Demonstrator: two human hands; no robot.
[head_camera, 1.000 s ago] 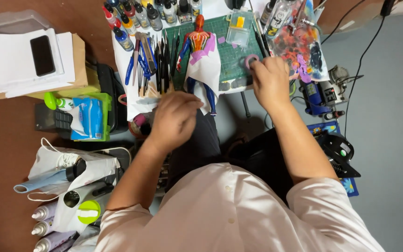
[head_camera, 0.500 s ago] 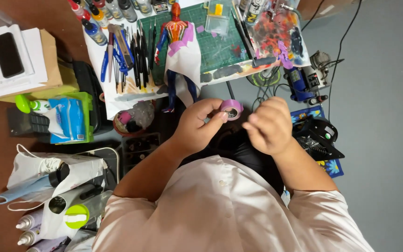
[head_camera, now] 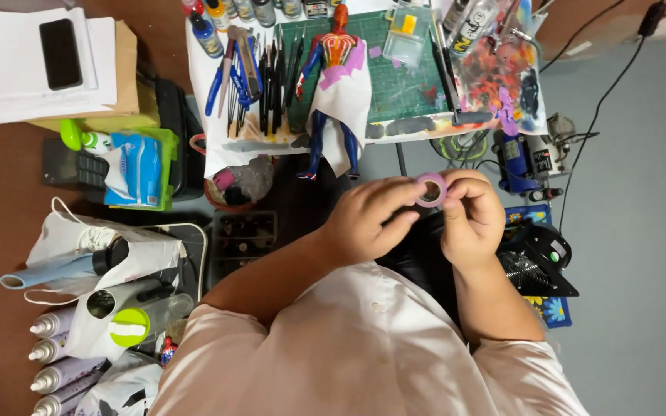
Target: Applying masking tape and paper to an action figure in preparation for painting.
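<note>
A small purple roll of tape sits between my two hands, close above my lap. My left hand pinches its left side with thumb and fingers. My right hand grips the right side, fingertips at the roll's edge. Ahead on the green cutting mat lies a red and blue action figure, its torso wrapped in white paper with purple tape pieces.
Brushes, pens and blue-handled tools lie left of the mat; a paint-stained palette lies right. A small compressor stands on the grey floor. Wet wipes, spray cans, a phone on paper at left.
My right hand came back from the table with the tape roll. Both hands met over my lap and now hold the roll a little lower and closer.
</note>
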